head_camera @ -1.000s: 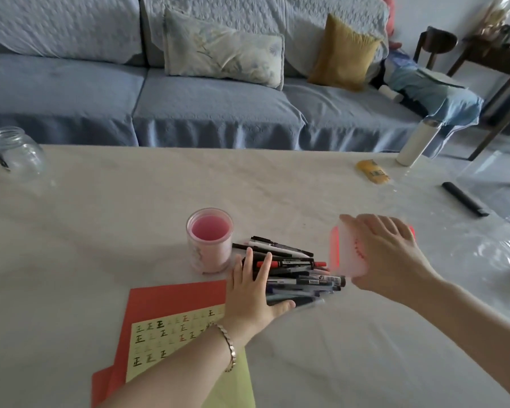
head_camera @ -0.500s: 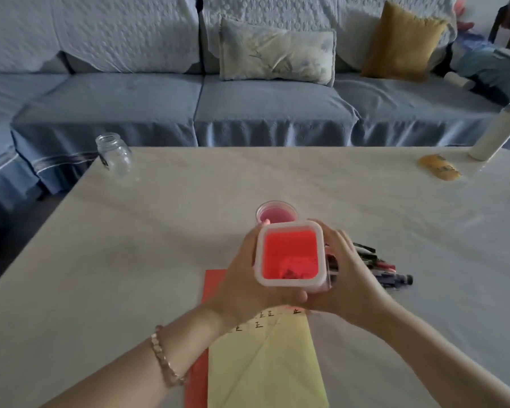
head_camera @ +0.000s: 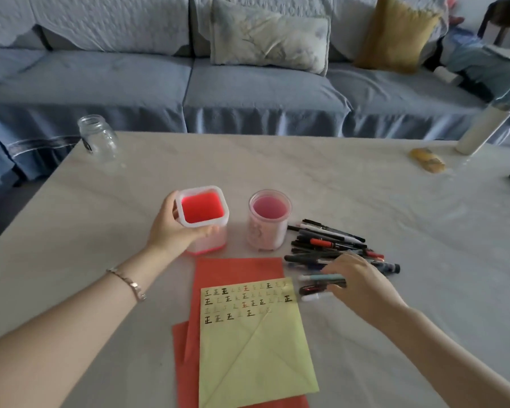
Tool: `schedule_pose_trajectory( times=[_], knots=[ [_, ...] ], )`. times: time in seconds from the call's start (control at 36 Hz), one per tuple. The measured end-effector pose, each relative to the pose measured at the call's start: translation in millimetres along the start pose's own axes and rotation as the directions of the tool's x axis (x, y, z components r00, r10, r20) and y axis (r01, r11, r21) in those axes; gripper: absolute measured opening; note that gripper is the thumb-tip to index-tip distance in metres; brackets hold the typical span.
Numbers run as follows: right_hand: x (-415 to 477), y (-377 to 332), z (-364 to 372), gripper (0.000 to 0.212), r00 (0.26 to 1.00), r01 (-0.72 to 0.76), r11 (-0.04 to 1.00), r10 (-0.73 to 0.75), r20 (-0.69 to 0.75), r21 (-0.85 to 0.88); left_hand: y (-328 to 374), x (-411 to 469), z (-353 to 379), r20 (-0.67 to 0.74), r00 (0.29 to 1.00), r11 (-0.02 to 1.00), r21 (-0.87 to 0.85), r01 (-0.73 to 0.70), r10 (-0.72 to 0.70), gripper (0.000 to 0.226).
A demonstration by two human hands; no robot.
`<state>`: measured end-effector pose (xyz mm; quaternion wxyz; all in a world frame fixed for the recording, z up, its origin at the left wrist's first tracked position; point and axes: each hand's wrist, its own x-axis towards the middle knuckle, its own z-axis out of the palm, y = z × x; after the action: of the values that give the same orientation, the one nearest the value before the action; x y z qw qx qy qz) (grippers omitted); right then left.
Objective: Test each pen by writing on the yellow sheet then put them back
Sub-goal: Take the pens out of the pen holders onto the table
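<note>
Pens [head_camera: 327, 245] lie right of the yellow sheet [head_camera: 256, 348] on the marble table [head_camera: 336, 178], the right hand [head_camera: 362, 287] pinching a light-blue pen [head_camera: 318, 277]. Beyond the sheet the left hand [head_camera: 171, 231] grips a square red holder [head_camera: 202, 207]; a blue sofa [head_camera: 248, 92] stands farther.

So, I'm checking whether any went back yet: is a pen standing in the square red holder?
No, the square red holder in the left hand shows only its bare red inside, and the pens lie piled nearby.
</note>
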<state>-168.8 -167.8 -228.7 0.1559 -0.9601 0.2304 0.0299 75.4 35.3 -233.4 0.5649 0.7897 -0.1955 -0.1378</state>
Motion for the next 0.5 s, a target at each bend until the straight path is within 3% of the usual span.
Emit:
schedule_pose_trajectory(
  times=[0.11,0.22,0.33,0.42,0.5],
  knots=[
    [3.5,7.9,7.3,0.032,1.0,0.006,0.991,-0.006,0.005,-0.131,4.4,11.5,7.6,0.14,0.99,0.999,-0.015,0.03,-0.027,0.073],
    [8.5,13.7,14.6,0.032,0.999,0.036,0.967,-0.033,0.015,-0.252,-0.2,13.4,8.8,0.163,0.986,0.999,0.024,0.039,-0.043,0.067],
    [10.4,16.4,21.6,0.037,0.998,0.061,0.929,-0.052,0.034,-0.365,-8.1,-4.5,12.4,0.027,0.999,0.985,0.17,0.018,-0.023,0.086],
    [10.5,18.2,25.6,0.039,0.998,0.056,0.933,-0.053,0.018,-0.355,-6.3,-34.3,18.2,-0.124,0.986,0.967,0.24,-0.08,0.113,0.075],
    [11.1,19.8,26.8,0.036,0.997,0.072,0.928,-0.064,0.034,-0.365,-7.9,-61.6,24.0,-0.147,0.951,0.941,0.246,-0.231,0.271,0.065]
  ],
)
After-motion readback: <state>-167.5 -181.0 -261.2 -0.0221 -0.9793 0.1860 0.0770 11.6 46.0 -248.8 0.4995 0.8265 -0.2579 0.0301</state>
